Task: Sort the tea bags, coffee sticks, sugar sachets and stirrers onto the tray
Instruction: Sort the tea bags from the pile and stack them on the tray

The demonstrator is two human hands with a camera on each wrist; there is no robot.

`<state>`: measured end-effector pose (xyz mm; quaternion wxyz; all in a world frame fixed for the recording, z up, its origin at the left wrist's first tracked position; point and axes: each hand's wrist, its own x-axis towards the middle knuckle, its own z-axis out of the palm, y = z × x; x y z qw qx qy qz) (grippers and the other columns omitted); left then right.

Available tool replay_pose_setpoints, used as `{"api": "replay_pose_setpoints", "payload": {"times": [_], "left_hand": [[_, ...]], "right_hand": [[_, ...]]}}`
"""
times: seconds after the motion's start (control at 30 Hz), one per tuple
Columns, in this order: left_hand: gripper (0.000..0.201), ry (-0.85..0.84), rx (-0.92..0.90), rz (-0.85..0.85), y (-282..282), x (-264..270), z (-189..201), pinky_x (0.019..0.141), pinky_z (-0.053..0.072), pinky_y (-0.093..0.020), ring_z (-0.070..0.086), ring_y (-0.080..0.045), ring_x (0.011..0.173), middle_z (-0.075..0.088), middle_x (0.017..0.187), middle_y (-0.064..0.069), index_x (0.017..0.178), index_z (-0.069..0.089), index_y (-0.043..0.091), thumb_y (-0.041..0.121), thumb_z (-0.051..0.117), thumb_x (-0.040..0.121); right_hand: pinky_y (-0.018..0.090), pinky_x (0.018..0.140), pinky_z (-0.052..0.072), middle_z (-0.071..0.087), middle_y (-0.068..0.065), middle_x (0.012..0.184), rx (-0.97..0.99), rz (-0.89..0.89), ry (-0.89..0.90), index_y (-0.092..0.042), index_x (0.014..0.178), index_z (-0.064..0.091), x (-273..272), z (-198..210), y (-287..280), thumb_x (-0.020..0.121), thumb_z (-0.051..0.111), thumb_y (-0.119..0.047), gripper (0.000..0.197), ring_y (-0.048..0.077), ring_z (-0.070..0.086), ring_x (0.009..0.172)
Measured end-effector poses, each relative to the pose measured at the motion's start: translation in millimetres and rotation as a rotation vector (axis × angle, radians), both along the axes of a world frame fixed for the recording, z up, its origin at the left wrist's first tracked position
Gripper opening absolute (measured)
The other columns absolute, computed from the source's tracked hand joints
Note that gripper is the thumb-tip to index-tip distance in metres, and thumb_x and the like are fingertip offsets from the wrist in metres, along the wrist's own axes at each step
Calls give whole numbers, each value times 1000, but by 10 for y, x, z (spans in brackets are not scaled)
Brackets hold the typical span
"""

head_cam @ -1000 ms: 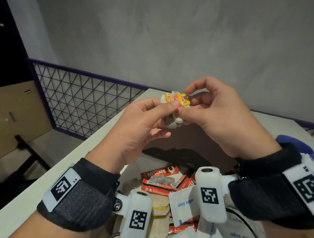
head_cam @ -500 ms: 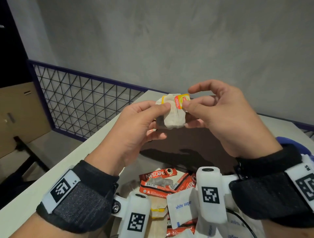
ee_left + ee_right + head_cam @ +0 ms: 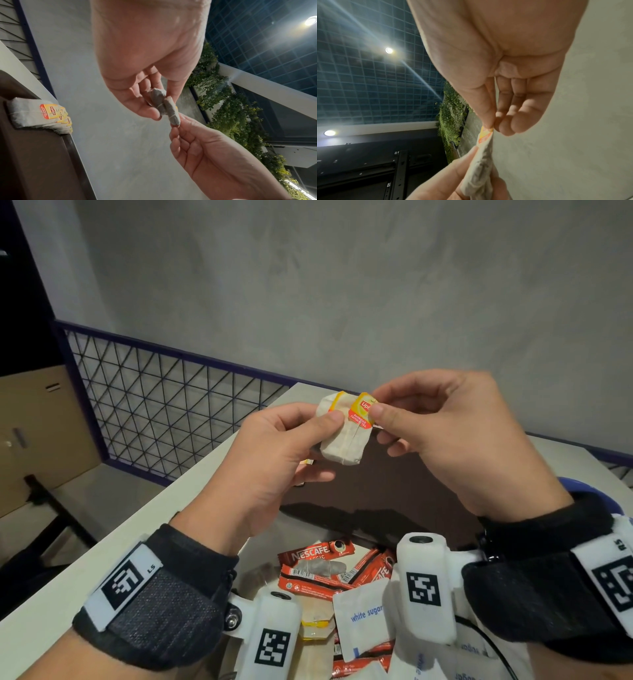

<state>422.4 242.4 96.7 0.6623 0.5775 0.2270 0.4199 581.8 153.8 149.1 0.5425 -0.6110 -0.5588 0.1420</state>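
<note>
Two white tea bags (image 3: pixel 342 440) with yellow tags are held up above the dark brown tray (image 3: pixel 376 494). My left hand (image 3: pixel 329 426) pinches the bags between thumb and fingers. My right hand (image 3: pixel 375 407) pinches the yellow tag (image 3: pixel 361 410) of the front bag. In the left wrist view the two tea bags (image 3: pixel 163 106) sit side by side, and a stack of tea bags (image 3: pixel 39 113) lies in a corner of the tray (image 3: pixel 34 162). The right wrist view shows the tag (image 3: pixel 485 135) between thumb and forefinger.
Below my wrists lies a heap of red coffee sticks (image 3: pixel 318 563), white sugar sachets (image 3: pixel 363 614) and more tea bags. A blue object (image 3: pixel 582 487) peeks out at the right. A wire-mesh fence (image 3: pixel 164 412) runs along the table's left side, with a grey wall behind.
Both hands have dropped slightly with the tea bags. The bags have turned flat towards me, and my right hand has shifted its pinch onto the front bag's tag.
</note>
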Motion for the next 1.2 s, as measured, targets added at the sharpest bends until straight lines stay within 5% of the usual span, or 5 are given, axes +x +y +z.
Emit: {"api": "replay_pose_setpoints", "payload": {"times": [0.37,0.53,0.73,0.93,1.2], "left_hand": [[10,40,44,-63,4,-13,-10,62,57,-29,75,-19,87,80,102,-9,95,80,19,25,72,91],[13,50,47,-85,0,-15,-17,65,60,-30,76,-19,90,80,104,-8,100,79,18,26,72,91],[25,51,-15,-106,8,-4,-25,71,62,-37,74,-20,93,79,109,-9,106,80,17,33,64,97],[26,85,7,-117,9,-6,-34,73,61,-38,74,-19,93,78,112,-6,108,81,15,33,63,99],[20,77,36,-106,-1,-9,-25,74,61,-37,74,-15,85,80,101,-10,105,80,10,23,69,94]], "right_hand": [[32,61,59,76,4,79,2,29,-47,-18,91,78,37,3,-6,89,76,-10,9,14,70,68],[34,62,59,77,9,83,-25,64,-23,-14,93,77,49,9,-13,88,77,-9,7,27,73,75],[26,61,56,77,7,79,-7,58,-29,-13,89,77,96,17,-16,84,80,-6,9,14,70,63],[43,80,62,77,5,83,-14,25,-101,-16,90,77,82,-31,21,80,84,-8,15,24,74,81],[46,79,62,74,10,84,-14,19,-60,-16,94,75,27,-41,31,78,86,-12,19,26,71,77]]}}
